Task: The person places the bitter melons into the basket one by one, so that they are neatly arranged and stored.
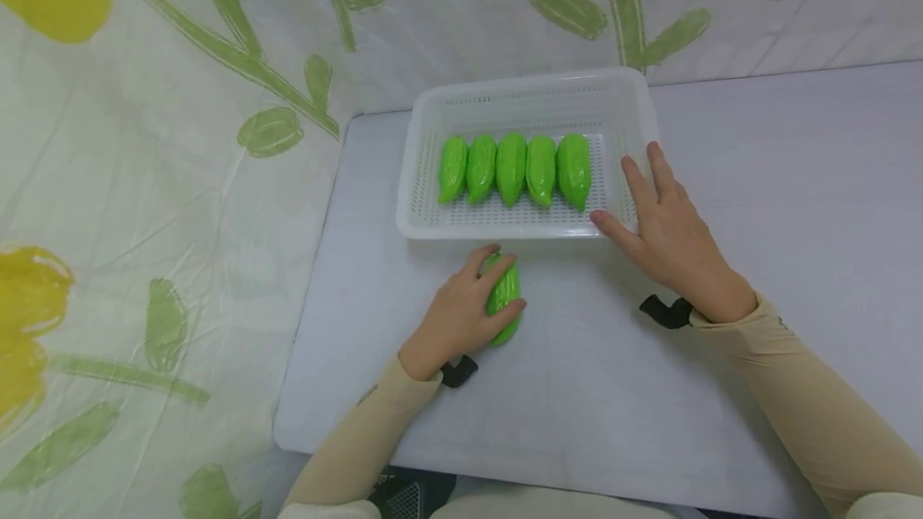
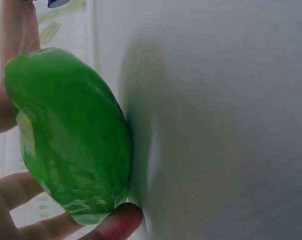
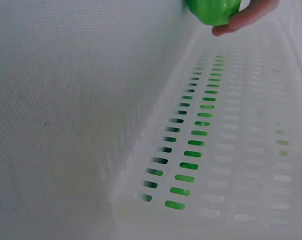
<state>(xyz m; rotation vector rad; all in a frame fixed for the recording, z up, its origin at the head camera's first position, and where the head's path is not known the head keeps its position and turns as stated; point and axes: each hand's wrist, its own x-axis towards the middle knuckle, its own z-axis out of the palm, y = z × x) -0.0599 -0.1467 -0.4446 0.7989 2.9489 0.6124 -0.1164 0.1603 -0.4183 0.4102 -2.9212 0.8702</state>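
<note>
In the head view, my left hand (image 1: 456,309) grips a glossy green vegetable (image 1: 508,295), ridged and elongated, at the front side of a white plastic basket (image 1: 505,232). The left wrist view shows this vegetable (image 2: 73,130) large, with fingers and thumb about it and the table surface close beside it. My right hand (image 1: 678,239) lies at the basket's right end, fingers spread and the thumb over the front rim corner; whether it presses on the rim I cannot tell. Inside the basket, several similar green vegetables (image 1: 511,169) lie side by side, tips toward me.
A pale cloth-covered table (image 1: 577,391) carries the basket. Behind and to the left hangs a white curtain (image 1: 238,207) with yellow flowers and green leaves. In the right wrist view, the slotted basket wall (image 3: 231,160) runs away along the cloth.
</note>
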